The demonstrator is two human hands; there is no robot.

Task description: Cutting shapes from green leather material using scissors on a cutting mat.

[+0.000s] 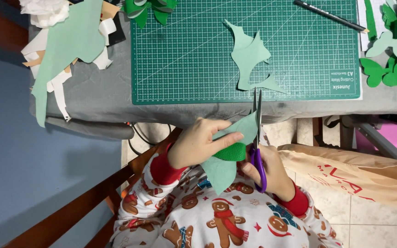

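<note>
My left hand [198, 142] pinches a pale green sheet of felt [224, 170] that is folded around a darker green piece [231, 151], held in front of the table edge. My right hand [272, 172] grips purple-handled scissors [257, 138], whose blades point up toward the table and run along the sheet's right edge. On the green cutting mat [189, 50] above lie pale green offcuts [250, 57].
A black pencil [329, 15] lies at the mat's top right. Green cut shapes [391, 59] are piled at the right, another green shape [150, 9] at the mat's top. A long pale green sheet and white scraps [60, 50] hang at the left. A tan bag [359, 172] sits on the tiled floor.
</note>
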